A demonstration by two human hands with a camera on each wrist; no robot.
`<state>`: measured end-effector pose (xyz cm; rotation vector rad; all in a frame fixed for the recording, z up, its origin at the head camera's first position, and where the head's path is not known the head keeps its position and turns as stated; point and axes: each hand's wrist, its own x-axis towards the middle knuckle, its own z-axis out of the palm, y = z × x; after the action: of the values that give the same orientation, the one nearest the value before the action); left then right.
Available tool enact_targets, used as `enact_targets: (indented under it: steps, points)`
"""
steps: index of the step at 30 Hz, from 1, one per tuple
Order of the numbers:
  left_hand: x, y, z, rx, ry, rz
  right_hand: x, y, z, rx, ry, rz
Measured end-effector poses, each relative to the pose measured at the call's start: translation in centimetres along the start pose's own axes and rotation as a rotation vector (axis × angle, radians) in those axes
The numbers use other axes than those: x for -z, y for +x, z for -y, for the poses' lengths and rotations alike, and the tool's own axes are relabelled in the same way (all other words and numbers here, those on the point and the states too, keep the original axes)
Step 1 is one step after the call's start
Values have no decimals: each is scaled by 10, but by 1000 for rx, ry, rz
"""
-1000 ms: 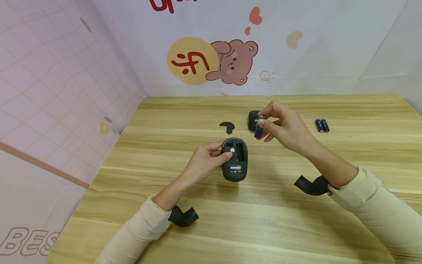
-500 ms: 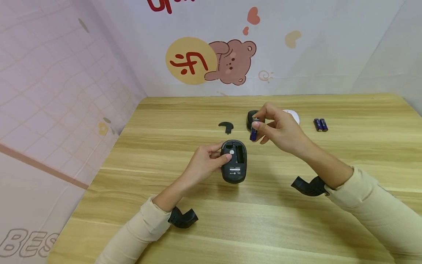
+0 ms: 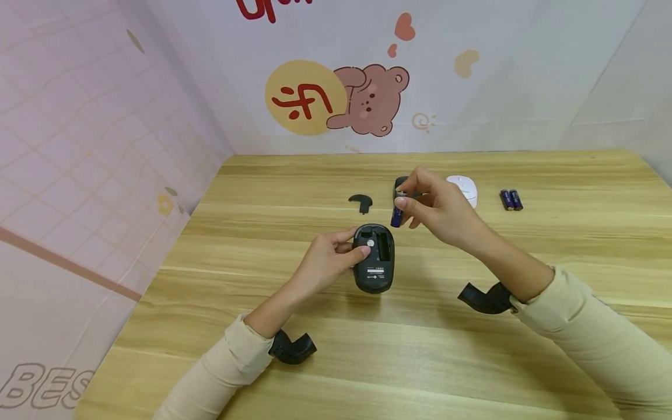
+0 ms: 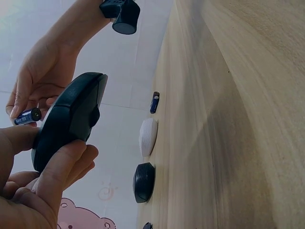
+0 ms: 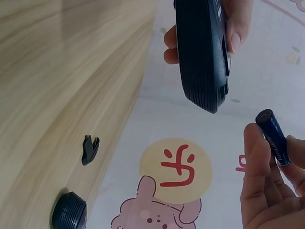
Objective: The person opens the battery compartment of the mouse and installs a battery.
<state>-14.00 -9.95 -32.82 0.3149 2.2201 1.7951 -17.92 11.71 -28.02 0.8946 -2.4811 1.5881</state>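
Note:
My left hand (image 3: pixel 331 256) grips a black computer mouse (image 3: pixel 374 274) above the table, its underside turned up and its long battery slot (image 3: pixel 385 247) uncovered. The thumb lies across the underside, with the other fingers beneath. Between thumb and fingertips, my right hand (image 3: pixel 446 210) pinches a dark blue battery (image 3: pixel 396 217), held nearly upright just past the mouse's upper right edge. In the right wrist view the battery (image 5: pixel 273 136) is apart from the mouse (image 5: pixel 202 57). A small black curved cover (image 3: pixel 362 202) lies on the table beyond the mouse.
Behind my right hand stand another black mouse (image 3: pixel 400 184), partly hidden, and a white mouse (image 3: pixel 465 188). Two blue batteries (image 3: pixel 511 200) lie side by side farther right. The wooden table (image 3: pixel 378 361) ends at a printed wall with a bear.
My right hand has moved left and slightly down with the battery, closer to the mouse. The white mouse behind it has come into view. My left hand has barely shifted.

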Motion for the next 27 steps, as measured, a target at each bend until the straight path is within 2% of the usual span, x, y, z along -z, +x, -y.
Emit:
enact_targets:
  steps: [14,21,27]
  points:
    - [-1,0,-3,-4,19,11,-9,2,0,40,-35,-4]
    - [-2,0,-4,-3,-3,15,-11,1,-2,68,-96,-7]
    - [-2,0,-5,7,1,7,-13,0,-4,56,-133,-2]
